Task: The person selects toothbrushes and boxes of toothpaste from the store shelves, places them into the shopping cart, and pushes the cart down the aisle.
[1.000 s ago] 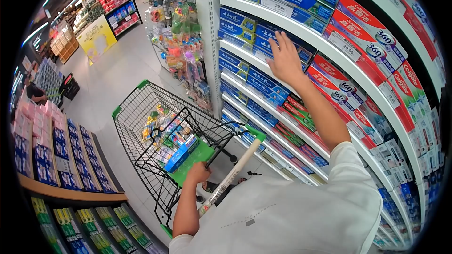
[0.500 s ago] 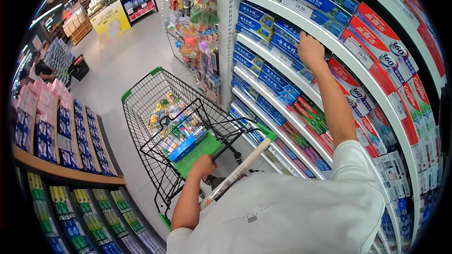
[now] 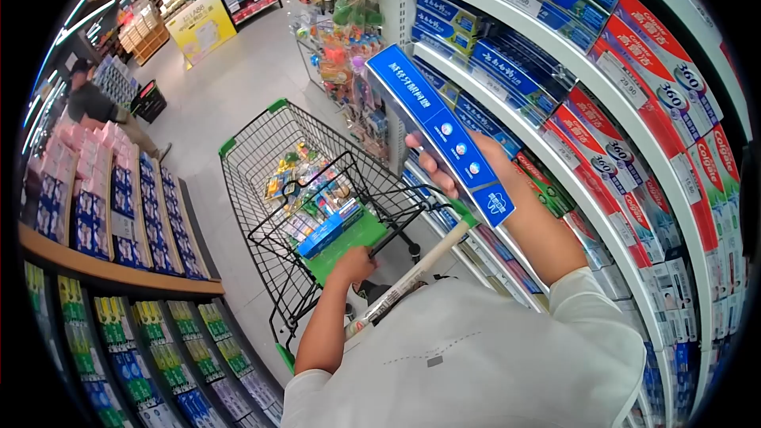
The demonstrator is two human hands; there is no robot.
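A long blue toothpaste box [image 3: 441, 133] is in my right hand [image 3: 490, 162], off the shelf, its printed side facing up and tilted. The fingers wrap round its left edge. My left hand [image 3: 353, 265] is closed on the black wire rim at the near end of the shopping cart [image 3: 261, 182]. Another blue box [image 3: 330, 228] lies beside the green seat panel [image 3: 349, 255], with colourful packages [image 3: 305, 178] further down in the cart. The shelf row of blue boxes [image 3: 507, 71] is behind my right hand.
Toothpaste shelves [image 3: 634, 143] curve along the right side. Hanging toys [image 3: 345, 40] stand ahead. On the left is a display of pink and blue packs [image 3: 87, 190]. Beyond it a person [image 3: 99, 103] is near a black basket [image 3: 148, 101].
My right hand has come down and back from the shelf with a blue box now in it. My left hand keeps its place on the cart. The person at the left shows more fully.
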